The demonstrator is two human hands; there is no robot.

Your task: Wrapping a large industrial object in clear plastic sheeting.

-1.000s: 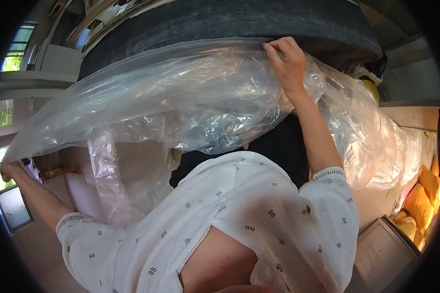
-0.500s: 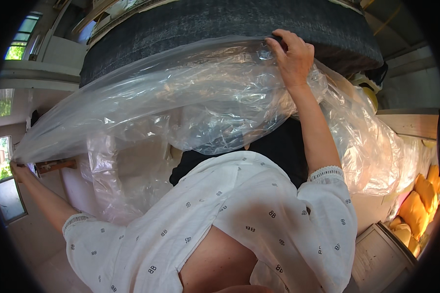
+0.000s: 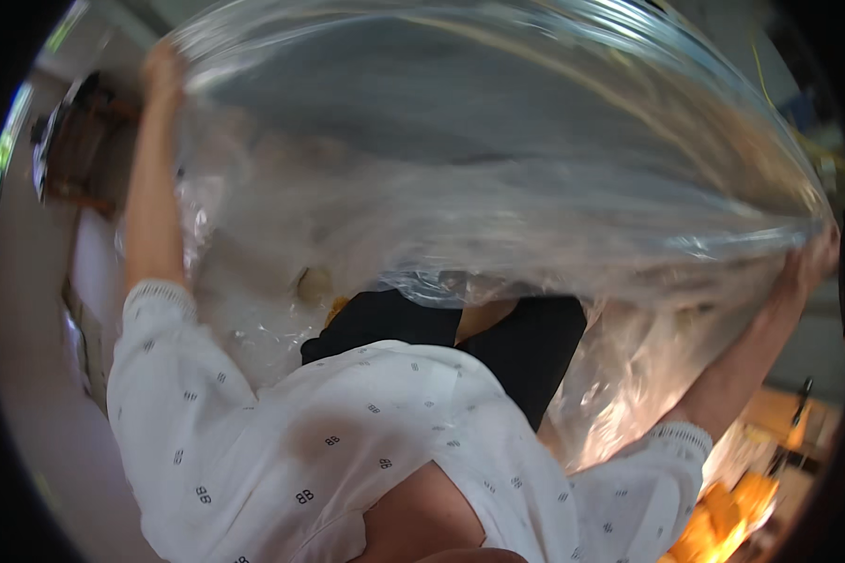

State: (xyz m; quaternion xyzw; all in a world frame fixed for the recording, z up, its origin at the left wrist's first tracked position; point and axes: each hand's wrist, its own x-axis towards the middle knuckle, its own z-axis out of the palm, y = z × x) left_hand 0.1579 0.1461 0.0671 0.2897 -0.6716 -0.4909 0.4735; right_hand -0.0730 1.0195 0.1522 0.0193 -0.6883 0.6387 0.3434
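Observation:
A large clear plastic sheet spreads wide across the view in front of me, blurred by motion. At the upper left my left hand is closed on one side of the sheet. My right hand, far out to the right, is closed on the other side. Both arms are stretched apart, and the sheet is drawn out between them. Its lower folds hang over my lap and down on both sides. Exact finger positions are smeared on both hands.
Behind the film shows a dark surface. Orange-yellow bundles lie at the lower right, near a wooden piece. A dark-and-brown wooden object stands at the left by the pale wall.
My left hand has risen from the lower left to the upper left. My right hand has swung out to the far right and lower. The plastic sheet has lifted and spread wider.

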